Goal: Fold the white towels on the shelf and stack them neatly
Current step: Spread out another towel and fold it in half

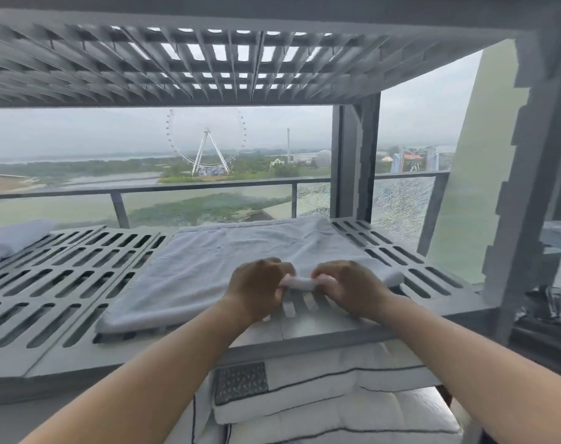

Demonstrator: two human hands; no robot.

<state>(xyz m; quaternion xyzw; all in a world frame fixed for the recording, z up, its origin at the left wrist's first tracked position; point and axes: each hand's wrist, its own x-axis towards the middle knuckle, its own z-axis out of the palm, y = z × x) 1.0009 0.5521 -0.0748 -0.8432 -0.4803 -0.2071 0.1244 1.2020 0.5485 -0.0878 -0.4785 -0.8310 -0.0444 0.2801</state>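
Slatted shelf (pixel 432 274), open slats (pixel 64 283) left of white towel (pixel 240 251); left hand (pixel 256 291) and right hand (pixel 349 288), grips tight on its near edge.

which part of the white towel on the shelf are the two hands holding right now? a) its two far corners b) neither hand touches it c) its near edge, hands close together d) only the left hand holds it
C: the left hand and right hand sit side by side, each pinching a bunched bit of the near edge of the white towel, which lies on the slotted shelf.
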